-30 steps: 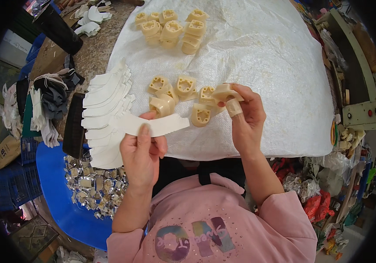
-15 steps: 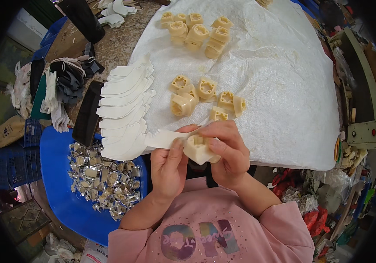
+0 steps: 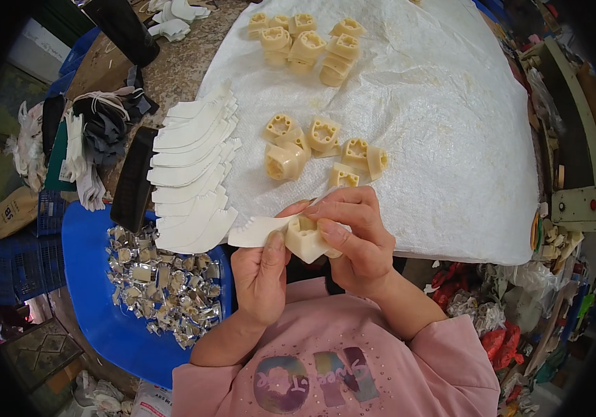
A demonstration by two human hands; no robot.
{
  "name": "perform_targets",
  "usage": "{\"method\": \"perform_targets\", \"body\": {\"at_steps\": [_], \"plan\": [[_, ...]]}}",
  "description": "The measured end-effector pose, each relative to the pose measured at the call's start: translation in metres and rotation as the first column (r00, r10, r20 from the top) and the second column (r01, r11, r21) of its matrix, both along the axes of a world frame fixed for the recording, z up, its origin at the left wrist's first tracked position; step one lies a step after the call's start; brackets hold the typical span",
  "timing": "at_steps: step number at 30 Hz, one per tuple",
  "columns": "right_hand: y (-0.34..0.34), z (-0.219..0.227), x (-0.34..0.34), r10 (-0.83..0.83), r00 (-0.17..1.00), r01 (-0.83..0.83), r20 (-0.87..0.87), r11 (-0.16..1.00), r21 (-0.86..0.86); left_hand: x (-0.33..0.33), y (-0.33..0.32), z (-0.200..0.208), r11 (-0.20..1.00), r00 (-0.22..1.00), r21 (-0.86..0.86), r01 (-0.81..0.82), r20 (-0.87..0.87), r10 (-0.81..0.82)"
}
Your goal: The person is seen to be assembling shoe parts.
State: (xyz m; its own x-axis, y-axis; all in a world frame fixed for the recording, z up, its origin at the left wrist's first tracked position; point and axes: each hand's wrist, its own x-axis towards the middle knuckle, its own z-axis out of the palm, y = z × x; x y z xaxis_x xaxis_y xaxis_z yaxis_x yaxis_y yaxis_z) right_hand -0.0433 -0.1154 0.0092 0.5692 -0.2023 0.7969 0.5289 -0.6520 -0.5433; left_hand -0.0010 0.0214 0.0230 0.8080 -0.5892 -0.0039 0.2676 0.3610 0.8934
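Between my hands, close to the near edge of the table, is a cream-coloured plastic heel block (image 3: 305, 240) with a hollow top. A thin white curved strip (image 3: 260, 231) with a notched end lies against its side. My left hand (image 3: 265, 267) pinches the strip by the block, thumb on top. My right hand (image 3: 359, 240) grips the block from the right, its fingers over the upper rim. Part of the block is hidden by my fingers. Left of them, a fanned stack of white curved strips (image 3: 190, 181) lies on the table.
Several cream heel blocks (image 3: 287, 156) stand beyond my hands, with another cluster (image 3: 305, 45) at the far side. They rest on a white woven sheet (image 3: 444, 153). At lower left, a blue basin (image 3: 89, 306) holds shiny metallic scraps. A black box-like object (image 3: 136, 181) lies beside the stack.
The strip's notched end has come apart from the stack. My hands and the block have shifted only slightly, and the whole view has moved a little.
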Motion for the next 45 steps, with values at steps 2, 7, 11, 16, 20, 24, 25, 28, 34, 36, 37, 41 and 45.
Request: {"method": "perform_targets", "body": {"at_steps": [2, 7, 11, 16, 20, 24, 25, 28, 34, 36, 37, 41, 45], "plan": [[-0.002, -0.001, -0.001, -0.033, 0.999, 0.032, -0.023, 0.999, -0.031, 0.0, 0.001, 0.001, 0.999, 0.998, 0.045, 0.022, 0.062, -0.025], [-0.004, 0.001, 0.001, -0.16, 0.986, 0.147, -0.044, 0.965, -0.219, 0.002, 0.003, -0.005, 0.985, 0.964, 0.171, 0.006, 0.261, -0.051], [-0.006, -0.006, 0.002, -0.177, 0.982, 0.164, -0.06, 0.971, -0.173, 0.007, -0.004, -0.003, 0.972, 0.913, 0.198, -0.124, 0.407, 0.033], [-0.009, 0.004, -0.001, -0.186, 0.981, 0.171, -0.044, 0.958, -0.23, 0.015, 0.008, 0.005, 0.886, 0.83, 0.312, -0.344, 0.542, 0.131], [-0.007, 0.023, -0.008, -0.249, 0.928, 0.127, -0.279, 0.912, -0.39, 0.014, 0.008, 0.009, 0.848, 0.824, 0.424, -0.319, 0.565, 0.027], [-0.008, 0.027, -0.011, -0.209, 0.879, 0.013, -0.429, 0.909, -0.416, 0.011, 0.002, -0.004, 0.845, 0.738, 0.37, -0.386, 0.673, 0.042], [-0.008, 0.027, -0.011, -0.209, 0.878, 0.013, -0.431, 0.91, -0.414, 0.011, 0.0, -0.007, 0.857, 0.659, 0.299, -0.419, 0.749, 0.06], [-0.01, 0.028, -0.011, -0.193, 0.886, -0.01, -0.422, 0.901, -0.433, 0.01, -0.004, -0.007, 0.849, 0.576, 0.309, -0.428, 0.817, -0.007], [-0.013, 0.016, -0.005, -0.172, 0.897, 0.011, -0.407, 0.93, -0.368, 0.006, -0.001, -0.01, 0.861, 0.651, 0.334, -0.383, 0.759, -0.005], [-0.017, 0.009, -0.006, -0.061, 0.921, -0.015, -0.385, 0.981, -0.192, 0.009, 0.003, -0.014, 0.884, 0.735, 0.341, -0.321, 0.678, 0.006], [-0.017, 0.008, -0.007, -0.057, 0.921, -0.019, -0.384, 0.982, -0.19, 0.009, 0.005, -0.016, 0.905, 0.809, 0.338, -0.258, 0.587, 0.011], [-0.017, 0.003, -0.011, 0.172, 0.912, -0.159, -0.372, 0.985, 0.065, 0.019, 0.0, -0.03, 0.971, 0.84, 0.145, -0.191, 0.537, 0.085], [-0.018, 0.003, -0.015, 0.25, 0.875, -0.234, -0.414, 0.968, 0.091, 0.026, -0.005, -0.027, 0.954, 0.58, 0.159, -0.253, 0.815, 0.018]]}}
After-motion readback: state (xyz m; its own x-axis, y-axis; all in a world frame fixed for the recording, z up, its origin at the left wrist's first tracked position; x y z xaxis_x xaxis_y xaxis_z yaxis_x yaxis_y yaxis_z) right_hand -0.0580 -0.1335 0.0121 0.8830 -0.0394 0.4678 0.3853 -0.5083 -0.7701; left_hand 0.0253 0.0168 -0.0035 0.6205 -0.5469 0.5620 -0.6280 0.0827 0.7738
